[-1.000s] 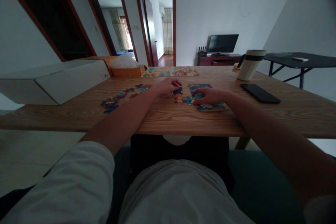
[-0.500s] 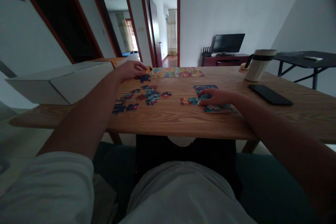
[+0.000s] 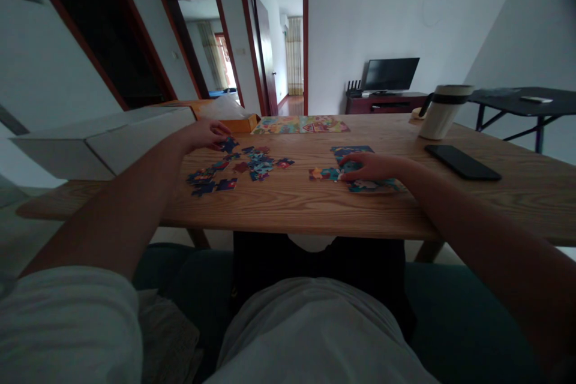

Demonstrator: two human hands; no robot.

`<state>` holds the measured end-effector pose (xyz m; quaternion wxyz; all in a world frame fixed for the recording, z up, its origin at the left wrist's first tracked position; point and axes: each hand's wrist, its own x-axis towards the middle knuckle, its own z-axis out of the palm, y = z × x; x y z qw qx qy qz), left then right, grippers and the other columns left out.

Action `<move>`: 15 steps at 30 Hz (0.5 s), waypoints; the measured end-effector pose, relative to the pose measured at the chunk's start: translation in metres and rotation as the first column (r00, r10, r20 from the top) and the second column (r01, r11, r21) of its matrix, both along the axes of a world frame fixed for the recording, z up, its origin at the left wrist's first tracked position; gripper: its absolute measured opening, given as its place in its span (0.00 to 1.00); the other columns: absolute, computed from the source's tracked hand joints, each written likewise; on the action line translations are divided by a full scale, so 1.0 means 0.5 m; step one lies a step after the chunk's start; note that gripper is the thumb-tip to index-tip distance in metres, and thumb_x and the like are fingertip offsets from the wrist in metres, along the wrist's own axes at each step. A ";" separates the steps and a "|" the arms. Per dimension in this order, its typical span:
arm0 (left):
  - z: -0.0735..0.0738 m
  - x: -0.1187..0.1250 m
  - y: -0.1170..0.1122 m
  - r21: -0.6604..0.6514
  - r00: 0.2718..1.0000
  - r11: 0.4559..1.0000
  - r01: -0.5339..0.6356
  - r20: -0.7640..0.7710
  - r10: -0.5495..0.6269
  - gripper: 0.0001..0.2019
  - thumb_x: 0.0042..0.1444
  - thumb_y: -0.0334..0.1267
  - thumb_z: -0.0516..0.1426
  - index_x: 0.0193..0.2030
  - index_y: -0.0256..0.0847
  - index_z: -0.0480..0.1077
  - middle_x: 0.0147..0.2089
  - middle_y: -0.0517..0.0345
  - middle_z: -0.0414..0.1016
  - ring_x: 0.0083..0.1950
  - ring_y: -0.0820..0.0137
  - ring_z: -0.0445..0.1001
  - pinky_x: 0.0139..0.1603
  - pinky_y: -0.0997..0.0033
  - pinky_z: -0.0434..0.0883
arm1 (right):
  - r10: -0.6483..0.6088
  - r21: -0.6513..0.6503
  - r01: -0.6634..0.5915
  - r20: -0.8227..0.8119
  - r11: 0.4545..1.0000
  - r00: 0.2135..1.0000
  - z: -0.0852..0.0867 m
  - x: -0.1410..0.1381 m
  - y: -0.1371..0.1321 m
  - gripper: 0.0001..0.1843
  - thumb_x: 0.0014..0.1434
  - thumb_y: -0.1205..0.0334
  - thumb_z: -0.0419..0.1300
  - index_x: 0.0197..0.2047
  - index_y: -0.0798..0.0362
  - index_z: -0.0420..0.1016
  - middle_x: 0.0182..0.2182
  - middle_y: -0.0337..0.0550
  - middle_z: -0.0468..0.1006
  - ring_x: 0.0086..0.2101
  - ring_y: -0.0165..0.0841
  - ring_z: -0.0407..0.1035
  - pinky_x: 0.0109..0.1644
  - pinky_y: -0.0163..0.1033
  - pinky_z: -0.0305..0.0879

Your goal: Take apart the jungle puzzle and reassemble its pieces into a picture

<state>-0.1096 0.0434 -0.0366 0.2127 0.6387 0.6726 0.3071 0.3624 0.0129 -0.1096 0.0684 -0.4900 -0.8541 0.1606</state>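
My left hand (image 3: 204,134) reaches out to the left part of the wooden table (image 3: 297,204). Its bent fingers pinch a dark blue puzzle piece (image 3: 229,145) down at the table top, at the far edge of a scatter of several loose puzzle pieces (image 3: 245,167). My right hand (image 3: 371,166) lies flat with its fingers stretched over the partly joined puzzle (image 3: 360,183), the fingertips at the left edge of that puzzle. A blue patch of this puzzle shows beyond the hand.
A long white box (image 3: 103,144) lies on the table's left side, an orange tissue box (image 3: 236,125) behind the pieces. Two colourful picture sheets (image 3: 301,125) lie at the far edge. A lidded mug (image 3: 443,111) and a black phone (image 3: 461,162) sit to the right.
My left hand went from the joined puzzle out to the far left with a piece, then came down and nearer, to the loose pieces. The right hand stayed on the puzzle.
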 end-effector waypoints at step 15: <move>-0.029 -0.041 -0.031 0.051 0.995 0.995 -0.086 -0.041 0.088 0.12 0.44 0.37 0.66 0.38 0.40 0.75 0.37 0.53 0.80 0.41 0.61 0.80 0.36 0.70 0.77 | 0.004 0.014 -0.004 0.015 1.000 1.000 -0.005 0.003 0.004 0.38 0.53 0.30 0.63 0.61 0.42 0.75 0.63 0.45 0.74 0.61 0.51 0.68 0.68 0.53 0.60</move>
